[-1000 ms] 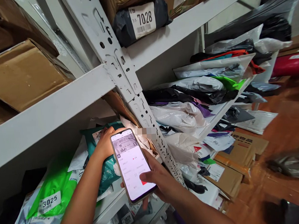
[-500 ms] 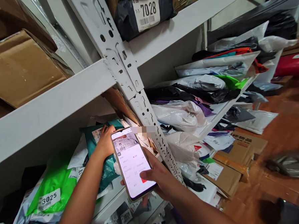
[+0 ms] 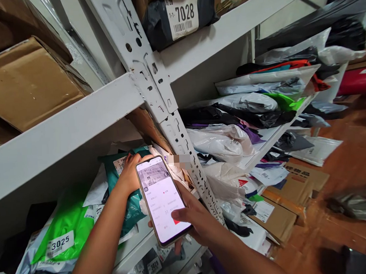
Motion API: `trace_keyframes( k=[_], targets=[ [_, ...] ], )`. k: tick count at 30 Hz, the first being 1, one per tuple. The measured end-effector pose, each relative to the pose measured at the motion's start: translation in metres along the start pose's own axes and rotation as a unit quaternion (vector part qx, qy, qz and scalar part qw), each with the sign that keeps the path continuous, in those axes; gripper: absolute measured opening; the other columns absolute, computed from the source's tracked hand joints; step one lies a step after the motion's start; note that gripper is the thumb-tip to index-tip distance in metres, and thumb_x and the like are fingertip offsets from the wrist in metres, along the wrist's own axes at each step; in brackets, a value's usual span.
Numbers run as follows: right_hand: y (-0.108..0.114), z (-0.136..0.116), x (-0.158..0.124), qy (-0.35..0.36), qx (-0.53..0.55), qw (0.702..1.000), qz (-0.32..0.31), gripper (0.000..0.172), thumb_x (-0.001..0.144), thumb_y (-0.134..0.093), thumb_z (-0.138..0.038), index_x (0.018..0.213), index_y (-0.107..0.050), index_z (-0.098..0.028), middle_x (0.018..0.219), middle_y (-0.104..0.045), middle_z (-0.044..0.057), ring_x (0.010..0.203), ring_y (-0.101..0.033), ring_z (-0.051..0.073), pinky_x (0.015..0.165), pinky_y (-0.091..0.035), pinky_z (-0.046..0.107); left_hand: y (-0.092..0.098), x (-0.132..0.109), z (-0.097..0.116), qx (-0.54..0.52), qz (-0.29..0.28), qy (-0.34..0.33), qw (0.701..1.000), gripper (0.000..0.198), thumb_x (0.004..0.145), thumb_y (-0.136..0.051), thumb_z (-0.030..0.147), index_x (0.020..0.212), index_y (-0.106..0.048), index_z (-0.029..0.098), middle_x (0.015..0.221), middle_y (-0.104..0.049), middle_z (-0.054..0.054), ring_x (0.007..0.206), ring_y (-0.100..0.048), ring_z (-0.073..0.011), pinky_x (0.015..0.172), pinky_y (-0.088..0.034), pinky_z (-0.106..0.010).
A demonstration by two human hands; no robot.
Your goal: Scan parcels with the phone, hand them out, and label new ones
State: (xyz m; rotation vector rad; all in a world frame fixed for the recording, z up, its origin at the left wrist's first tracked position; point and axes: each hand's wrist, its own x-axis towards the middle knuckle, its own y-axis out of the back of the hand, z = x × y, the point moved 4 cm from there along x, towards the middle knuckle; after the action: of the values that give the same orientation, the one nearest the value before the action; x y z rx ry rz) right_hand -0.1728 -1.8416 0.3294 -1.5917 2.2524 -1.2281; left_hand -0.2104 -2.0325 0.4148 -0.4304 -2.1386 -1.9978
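Observation:
My right hand (image 3: pixel 195 216) grips a smartphone (image 3: pixel 163 199) from its right side, with the thumb over the lower part of the lit screen. A camera picture of a printed label with a barcode fills the top of that screen. Beyond the phone, my left hand (image 3: pixel 131 172) is among the parcels at a teal plastic mailer bag (image 3: pixel 111 173) with a white label. Its visible fingers are bent and closed; the phone hides the rest, along with whatever they hold. Right of the phone's top lie crumpled pale parcels (image 3: pixel 180 172), partly blurred.
A perforated white shelf post (image 3: pixel 183 141) rises just right of the phone, and a shelf beam (image 3: pixel 62 114) crosses above my left arm. A green parcel (image 3: pixel 62 229) marked 3025 lies at left. Piled mailer bags (image 3: pixel 220 141) fill the right shelf; cardboard boxes (image 3: pixel 276 218) stand below.
The label in the phone's camera picture now shows sharper, with its barcode and letters, and the finger across it is gone. Both hands stay nearly in place; the view shifts slightly.

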Motion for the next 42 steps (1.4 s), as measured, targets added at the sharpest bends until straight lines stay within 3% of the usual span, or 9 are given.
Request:
trace_keyframes(
  k=[6, 12, 16, 26, 30, 33, 37, 39, 42],
  targets=[
    [0.003, 0.002, -0.009, 0.006, -0.026, 1.0, -0.009, 0.087, 0.073, -0.074, -0.031, 0.142, -0.022, -0.025, 0.098, -0.075, 0.013, 0.082, -0.074, 0.03, 0.044, -0.055, 0.025, 0.005, -0.002, 0.012, 0.079, 0.0, -0.006, 0.997, 0.049, 0.086, -0.052, 0.04, 0.131, -0.059, 0.025, 0.09, -0.051, -0.004, 0.095, -0.055, -0.0257, 0.112, -0.022, -0.05],
    [0.006, 0.014, -0.02, 0.014, -0.032, 0.999, -0.016, 0.088, 0.077, -0.075, -0.033, 0.144, -0.019, -0.029, 0.101, -0.073, 0.009, 0.075, -0.072, 0.022, 0.048, -0.053, 0.025, 0.012, -0.003, 0.023, 0.179, 0.015, -0.014, 0.984, 0.049, 0.086, -0.052, 0.043, 0.132, -0.059, 0.029, 0.087, -0.054, -0.006, 0.092, -0.056, -0.029, 0.094, -0.033, -0.047],
    [0.005, 0.018, -0.025, 0.016, -0.035, 0.999, -0.002, 0.08, 0.075, -0.076, -0.037, 0.14, -0.029, -0.028, 0.102, -0.072, 0.009, 0.08, -0.072, 0.025, 0.051, -0.053, 0.027, 0.01, -0.003, 0.021, 0.196, 0.018, -0.019, 0.98, 0.053, 0.087, -0.05, 0.041, 0.138, -0.054, 0.027, 0.089, -0.056, -0.007, 0.092, -0.057, -0.0287, 0.088, -0.033, -0.045],
    [0.001, 0.015, -0.034, -0.007, -0.038, 0.999, 0.014, 0.081, 0.077, -0.073, -0.033, 0.142, -0.024, -0.031, 0.1, -0.072, 0.006, 0.075, -0.07, 0.021, 0.051, -0.052, 0.025, 0.012, -0.005, 0.019, 0.188, 0.004, -0.036, 0.981, 0.05, 0.089, -0.051, 0.035, 0.138, -0.053, 0.034, 0.087, -0.051, -0.004, 0.087, -0.053, -0.0244, 0.086, -0.032, -0.043],
    [0.003, 0.017, -0.033, -0.004, -0.036, 0.999, 0.012, 0.082, 0.077, -0.073, -0.033, 0.143, -0.024, -0.031, 0.099, -0.071, 0.006, 0.075, -0.07, 0.02, 0.05, -0.053, 0.026, 0.01, -0.005, 0.019, 0.157, -0.052, -0.005, 0.986, 0.04, 0.089, -0.05, 0.041, 0.128, -0.06, 0.042, 0.085, -0.045, -0.003, 0.084, -0.049, -0.0225, 0.082, -0.034, -0.04],
    [0.006, 0.016, -0.031, 0.006, -0.042, 0.999, 0.021, 0.076, 0.077, -0.073, -0.032, 0.139, -0.029, -0.03, 0.1, -0.07, 0.006, 0.073, -0.069, 0.019, 0.049, -0.053, 0.025, 0.009, -0.005, 0.021, 0.121, -0.079, 0.02, 0.989, 0.037, 0.087, -0.051, 0.044, 0.122, -0.063, 0.039, 0.091, -0.045, -0.003, 0.088, -0.048, -0.0231, 0.086, -0.036, -0.041],
    [0.01, 0.017, -0.028, -0.005, -0.046, 0.999, 0.023, 0.075, 0.076, -0.073, -0.034, 0.137, -0.031, -0.029, 0.099, -0.071, 0.007, 0.078, -0.07, 0.023, 0.05, -0.053, 0.026, 0.005, 0.008, 0.032, 0.097, -0.101, -0.049, 0.989, 0.026, 0.081, -0.057, 0.042, 0.099, -0.066, 0.026, 0.107, -0.054, -0.007, 0.103, -0.049, -0.0269, 0.098, -0.035, -0.044],
    [0.011, 0.018, -0.027, -0.003, -0.044, 0.999, 0.024, 0.076, 0.075, -0.073, -0.033, 0.137, -0.03, -0.029, 0.101, -0.07, 0.007, 0.083, -0.071, 0.024, 0.052, -0.054, 0.027, -0.004, 0.021, 0.031, 0.054, -0.16, -0.049, 0.984, 0.023, 0.08, -0.057, 0.041, 0.091, -0.064, 0.022, 0.102, -0.061, -0.007, 0.095, -0.056, -0.026, 0.091, -0.04, -0.041],
    [0.014, 0.02, -0.027, 0.01, -0.041, 0.999, 0.033, 0.073, 0.076, -0.073, -0.032, 0.136, -0.032, -0.031, 0.102, -0.069, 0.005, 0.075, -0.07, 0.021, 0.054, -0.053, 0.028, -0.017, 0.041, 0.019, 0.002, -0.21, 0.022, 0.977, 0.022, 0.08, -0.054, 0.042, 0.08, -0.063, 0.022, 0.076, -0.066, -0.004, 0.07, -0.06, -0.0232, 0.067, -0.044, -0.034]
  ],
)
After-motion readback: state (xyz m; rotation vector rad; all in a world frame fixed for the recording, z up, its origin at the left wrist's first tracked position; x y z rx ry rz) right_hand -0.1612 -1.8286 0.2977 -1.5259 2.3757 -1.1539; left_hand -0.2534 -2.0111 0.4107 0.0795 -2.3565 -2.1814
